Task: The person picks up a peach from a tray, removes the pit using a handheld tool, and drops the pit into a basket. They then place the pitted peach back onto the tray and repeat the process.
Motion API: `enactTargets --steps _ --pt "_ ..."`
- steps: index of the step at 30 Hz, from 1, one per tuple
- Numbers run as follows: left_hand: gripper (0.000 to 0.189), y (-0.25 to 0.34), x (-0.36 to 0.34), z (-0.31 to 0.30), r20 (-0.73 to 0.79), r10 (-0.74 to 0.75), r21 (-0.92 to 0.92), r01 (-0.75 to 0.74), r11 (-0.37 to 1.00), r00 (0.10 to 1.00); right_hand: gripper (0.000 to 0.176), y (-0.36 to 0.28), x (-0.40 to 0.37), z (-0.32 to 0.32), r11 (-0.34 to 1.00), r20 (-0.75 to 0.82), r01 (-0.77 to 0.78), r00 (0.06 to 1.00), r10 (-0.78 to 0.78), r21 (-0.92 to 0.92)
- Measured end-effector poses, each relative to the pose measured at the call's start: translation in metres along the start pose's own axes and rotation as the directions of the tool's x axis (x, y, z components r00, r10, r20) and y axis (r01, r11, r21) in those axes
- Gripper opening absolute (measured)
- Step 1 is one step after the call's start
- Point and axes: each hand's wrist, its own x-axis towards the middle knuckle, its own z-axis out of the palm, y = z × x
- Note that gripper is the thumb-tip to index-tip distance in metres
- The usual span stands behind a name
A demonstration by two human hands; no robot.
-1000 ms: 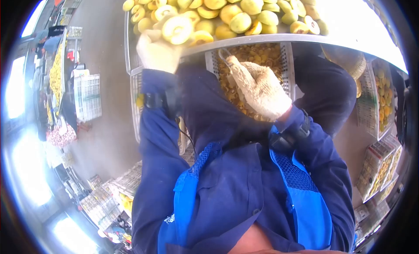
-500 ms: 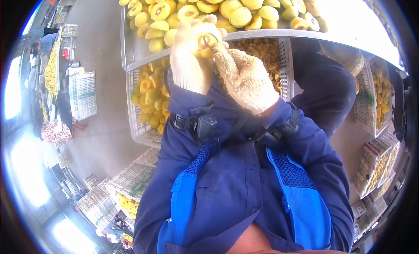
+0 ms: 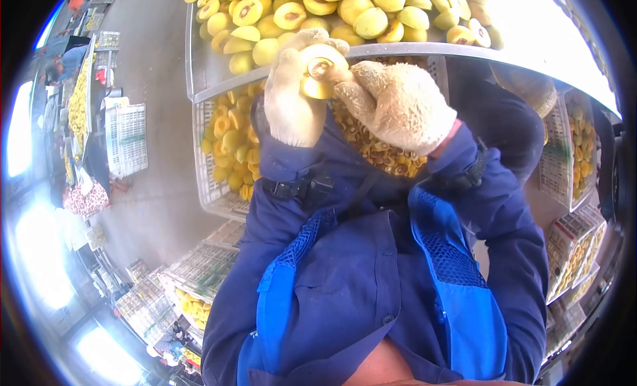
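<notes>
My left hand, in a pale knitted glove, is wrapped round a yellow peach half with its cut face up and the stone area at its middle. My right hand, in a rough, fuzzy glove, is closed with fingertips at the edge of this peach half. It grips a thin pitting tool, mostly hidden by the fingers now. Both hands are just in front of a metal table edge, where a heap of peach halves lies, several showing dark stones.
Below the table edge stand a white crate of yellow peach halves and a container of brownish stones. More fruit crates are at the right. Stacked crates stand behind on the left. Other people work at a table far left.
My right hand has turned and moved right, drawing back from the middle of the peach half. The tool tip, visible before at the stone, is hidden now. The stones below show more.
</notes>
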Motion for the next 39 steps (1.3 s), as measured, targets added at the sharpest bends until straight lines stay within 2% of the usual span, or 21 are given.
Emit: enactTargets --steps 1,2,4,7,10,13,15,17,20,22,23,24,26,27,29,30,33,36,37,38,39 --pt "0.033 -0.001 0.000 -0.002 0.027 -0.006 0.001 0.005 1.000 1.000 0.041 0.006 0.001 -0.001 0.999 0.022 0.035 0.999 -0.035 -0.024" --pt "0.032 -0.002 -0.002 -0.001 0.017 0.061 0.241 -0.063 0.968 0.998 0.041 0.010 0.001 -0.003 0.998 0.055 0.056 0.997 -0.054 -0.032" --pt "0.031 -0.003 -0.007 0.008 0.047 0.192 0.663 -0.175 0.728 0.980 0.042 0.016 0.001 -0.006 0.994 0.123 0.101 0.988 -0.095 -0.046" --pt "0.022 0.005 -0.009 0.027 -0.045 0.163 0.689 -0.087 0.719 0.986 0.045 0.029 -0.001 -0.007 0.986 0.139 0.165 0.977 -0.161 -0.016" --pt "0.019 0.011 -0.009 0.027 0.156 0.258 0.890 -0.249 0.382 0.953 0.045 0.038 0.003 -0.013 0.975 0.173 0.221 0.960 -0.218 0.004" --pt "0.025 0.011 -0.006 0.025 0.236 0.259 0.902 -0.310 0.299 0.936 0.046 0.039 0.005 -0.016 0.971 0.211 0.234 0.953 -0.220 -0.043" --pt "0.017 0.004 -0.003 0.016 0.052 0.113 0.723 -0.115 0.681 0.992 0.047 0.038 0.004 -0.019 0.970 0.225 0.232 0.951 -0.212 -0.067" --pt "0.018 0.005 0.001 0.010 0.030 -0.022 0.613 -0.001 0.790 0.999 0.048 0.036 0.003 -0.022 0.970 0.226 0.235 0.950 -0.216 -0.060" --pt "0.024 0.024 0.012 0.016 0.052 -0.182 0.576 0.120 0.809 0.982 0.050 0.032 0.001 -0.025 0.969 0.238 0.209 0.956 -0.174 -0.132" --pt "0.031 0.029 0.020 0.020 -0.020 -0.350 0.298 0.340 0.892 0.936 0.048 0.026 -0.003 -0.015 0.997 0.158 0.076 0.984 -0.078 0.020" --pt "0.037 0.019 0.017 0.017 0.025 -0.194 0.236 0.182 0.954 0.981 0.046 0.023 -0.003 -0.011 0.995 0.117 0.019 0.993 -0.030 0.094" --pt "0.043 0.009 0.015 0.013 0.069 -0.032 0.165 0.020 0.986 0.997 0.044 0.020 -0.003 -0.009 0.934 0.117 -0.102 0.991 0.065 0.343" --pt "0.042 -0.002 0.006 0.017 -0.032 0.005 0.054 -0.004 0.999 0.999 0.039 0.012 -0.006 -0.007 0.594 0.189 -0.293 0.954 0.232 0.749" --pt "0.042 -0.009 0.005 0.018 -0.081 0.024 0.045 -0.020 0.999 0.996 0.039 0.004 -0.008 -0.012 0.504 0.287 -0.376 0.925 0.248 0.778" --pt "0.027 -0.016 0.007 0.023 -0.060 0.290 0.587 -0.201 0.784 0.955 0.041 -0.011 -0.017 -0.014 0.301 0.464 -0.536 0.840 0.280 0.788" --pt "0.021 -0.016 0.009 0.025 -0.148 0.123 0.209 -0.091 0.974 0.981 0.042 -0.014 -0.017 -0.013 0.198 0.535 -0.596 0.794 0.289 0.778" --pt "0.012 0.000 0.010 0.026 0.016 0.159 0.637 -0.133 0.759 0.987 0.045 -0.009 -0.012 -0.018 0.252 0.566 -0.631 0.772 0.289 0.733" --pt "0.012 -0.001 0.016 0.013 0.253 0.183 0.772 -0.312 0.555 0.950 0.046 0.001 -0.009 -0.012 0.483 0.485 -0.532 0.843 0.232 0.695" --pt "0.015 0.005 0.015 0.011 0.284 0.154 0.737 -0.319 0.596 0.946 0.046 0.002 -0.005 -0.024 0.482 0.593 -0.619 0.772 0.228 0.620" --pt "0.017 0.010 0.017 0.012 0.227 0.070 0.641 -0.203 0.741 0.971 0.046 0.005 -0.003 -0.031 0.481 0.694 -0.697 0.685 0.223 0.533" --pt "0.019 0.014 0.018 0.014 0.181 -0.023 0.519 -0.076 0.851 0.983 0.045 0.014 -0.007 -0.025 0.619 0.550 -0.477 0.831 0.086 0.623"
